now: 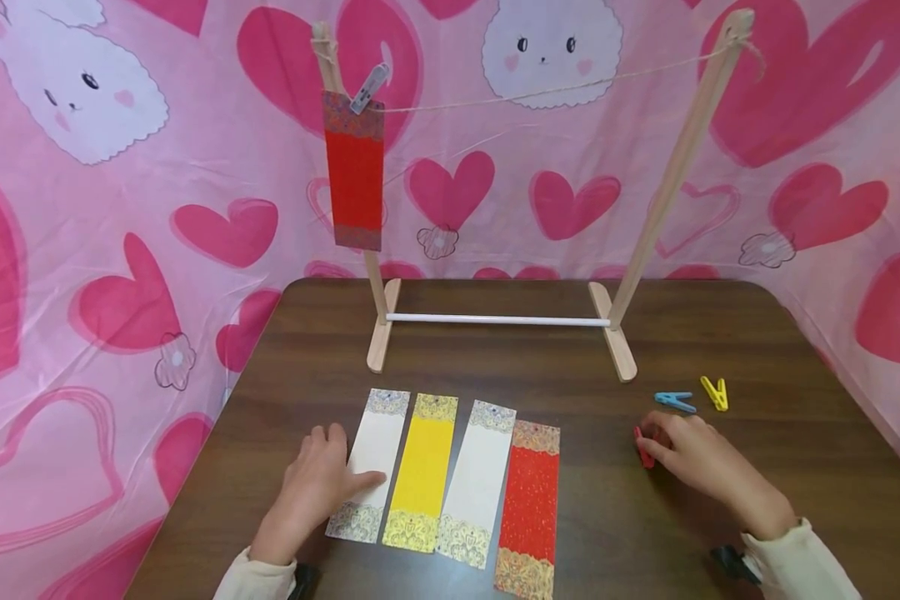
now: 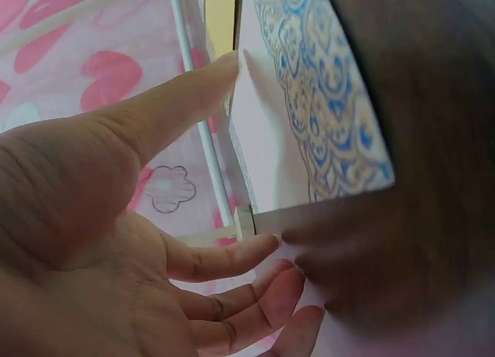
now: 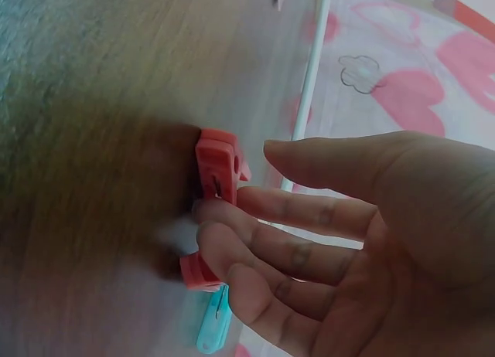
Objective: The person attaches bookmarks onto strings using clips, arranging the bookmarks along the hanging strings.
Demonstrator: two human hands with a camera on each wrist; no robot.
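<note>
My left hand (image 1: 311,479) is spread at the leftmost white patterned strip (image 1: 378,442), its thumb on the strip and its other fingers off the left edge. Beside it lie a yellow strip (image 1: 423,467), another white strip (image 1: 476,479) and a red strip (image 1: 528,500). At the right, the fingers of my right hand (image 1: 693,446) reach a red clothespin (image 3: 218,164) on the table and cover its middle. In the right wrist view the thumb stands apart from it. Just beyond are a blue clothespin (image 1: 675,402) and a yellow clothespin (image 1: 715,393).
Behind the strips stands a wooden frame (image 1: 675,179) with a white crossbar (image 1: 498,319) and a string (image 1: 547,91) between its posts. Another red strip (image 1: 354,183) hangs near the left post under a pale clothespin (image 1: 369,89). Heart-patterned cloth (image 1: 225,333) surrounds the brown table (image 1: 495,354).
</note>
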